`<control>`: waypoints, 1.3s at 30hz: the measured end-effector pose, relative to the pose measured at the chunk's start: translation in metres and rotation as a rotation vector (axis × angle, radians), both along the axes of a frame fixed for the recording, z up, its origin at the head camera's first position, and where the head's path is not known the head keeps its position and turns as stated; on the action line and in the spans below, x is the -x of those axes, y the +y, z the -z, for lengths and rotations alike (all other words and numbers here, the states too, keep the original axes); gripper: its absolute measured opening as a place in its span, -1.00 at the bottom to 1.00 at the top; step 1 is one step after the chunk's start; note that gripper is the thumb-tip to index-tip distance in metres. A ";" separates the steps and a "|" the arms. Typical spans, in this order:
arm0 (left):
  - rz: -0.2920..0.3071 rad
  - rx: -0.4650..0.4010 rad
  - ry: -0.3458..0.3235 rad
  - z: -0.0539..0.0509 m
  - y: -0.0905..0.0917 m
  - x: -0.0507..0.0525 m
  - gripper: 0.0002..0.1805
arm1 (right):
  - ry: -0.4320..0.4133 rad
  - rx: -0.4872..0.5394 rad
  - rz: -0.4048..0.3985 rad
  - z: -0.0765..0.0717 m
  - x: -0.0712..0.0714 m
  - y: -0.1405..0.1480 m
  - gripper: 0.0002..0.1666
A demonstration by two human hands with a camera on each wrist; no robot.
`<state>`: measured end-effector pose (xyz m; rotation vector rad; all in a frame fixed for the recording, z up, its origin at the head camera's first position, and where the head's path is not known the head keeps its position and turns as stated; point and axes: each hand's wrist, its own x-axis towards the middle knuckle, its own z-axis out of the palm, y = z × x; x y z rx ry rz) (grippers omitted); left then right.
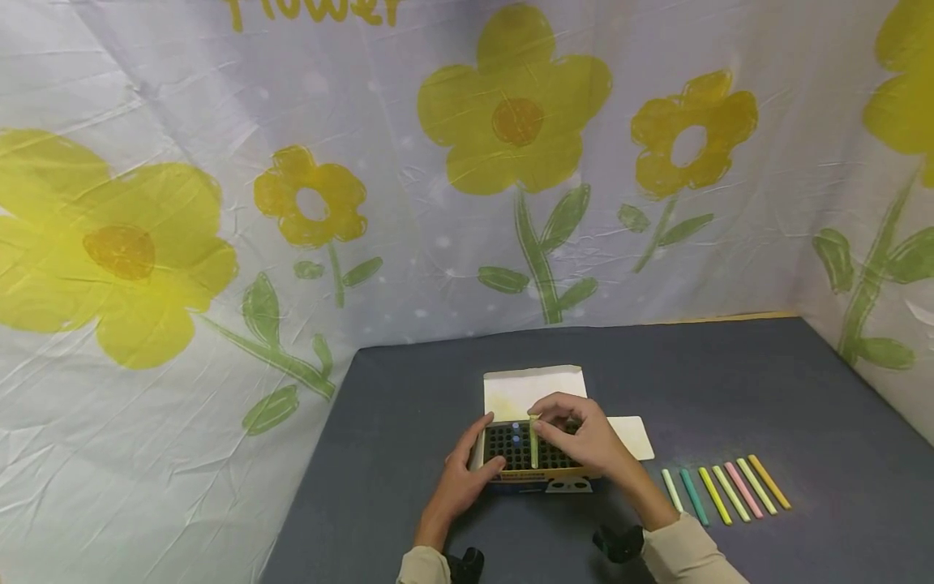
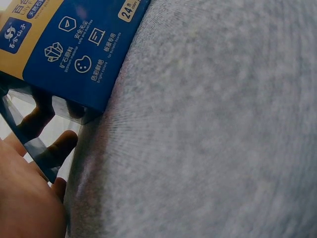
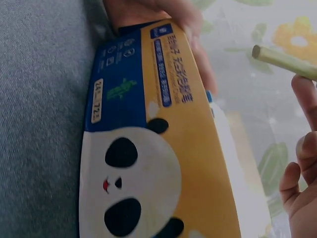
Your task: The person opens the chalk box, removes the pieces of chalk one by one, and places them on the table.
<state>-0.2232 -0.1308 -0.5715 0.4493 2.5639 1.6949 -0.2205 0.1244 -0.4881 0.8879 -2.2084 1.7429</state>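
Observation:
A chalk box (image 1: 511, 477) with a panda on its front stands on the table, lid raised, its inside a grid of dark holes. Two blue chalk sticks (image 1: 516, 440) poke up from the grid. My left hand (image 1: 461, 478) grips the box's left end, thumb at the front edge; in the left wrist view some of its fingers are behind a flap. Between thumb and fingertips, my right hand (image 1: 593, 438) pinches a pale yellow-green chalk stick (image 1: 534, 453) over the grid. That stick's lower end hangs free of the box in the right wrist view.
Several chalk sticks (image 1: 714, 495), in white, teal, yellow, pale green, pink and orange, lie in a slanted row right of the box. A white side flap (image 1: 633, 436) sticks out at the box's right. Behind the dark table (image 1: 409, 405) hangs a flower-printed curtain (image 1: 409, 268).

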 end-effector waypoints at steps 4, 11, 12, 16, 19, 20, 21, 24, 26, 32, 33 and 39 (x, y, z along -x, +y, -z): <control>-0.002 0.001 0.000 -0.001 0.001 -0.001 -0.25 | -0.003 0.011 0.012 0.000 -0.001 0.011 -0.77; -0.001 0.003 0.000 0.000 0.002 -0.002 -0.25 | -0.021 0.016 0.057 0.001 -0.005 0.039 -0.79; -0.002 0.004 0.001 0.000 0.002 -0.002 -0.25 | -0.028 0.015 0.065 0.002 -0.006 0.043 -0.79; 0.000 0.013 0.004 0.001 0.002 -0.001 -0.25 | -0.055 -0.011 0.122 0.005 -0.008 0.062 -0.78; -0.001 0.009 0.000 0.001 0.002 -0.002 -0.25 | -0.076 -0.036 0.169 0.007 -0.012 0.076 -0.79; -0.004 0.009 -0.004 0.001 0.002 -0.002 -0.25 | -0.083 -0.040 0.180 0.007 -0.013 0.081 -0.79; -0.005 0.008 -0.006 0.000 0.003 -0.003 -0.25 | -0.090 -0.044 0.190 0.007 -0.015 0.085 -0.78; -0.008 0.006 -0.015 0.000 0.003 -0.003 -0.25 | -0.103 -0.052 0.208 0.008 -0.019 0.097 -0.77; -0.006 0.005 -0.016 0.001 0.003 -0.003 -0.25 | -0.101 -0.061 0.224 0.008 -0.023 0.104 -0.76; -0.008 -0.004 -0.020 -0.001 0.003 -0.003 -0.25 | -0.110 -0.087 0.276 0.011 -0.030 0.124 -0.77; -0.009 -0.004 -0.021 -0.001 0.003 -0.003 -0.25 | -0.116 -0.093 0.285 0.011 -0.030 0.127 -0.77; -0.021 0.002 -0.027 -0.002 0.002 -0.003 -0.25 | -0.169 -0.133 0.332 0.016 -0.036 0.148 -0.75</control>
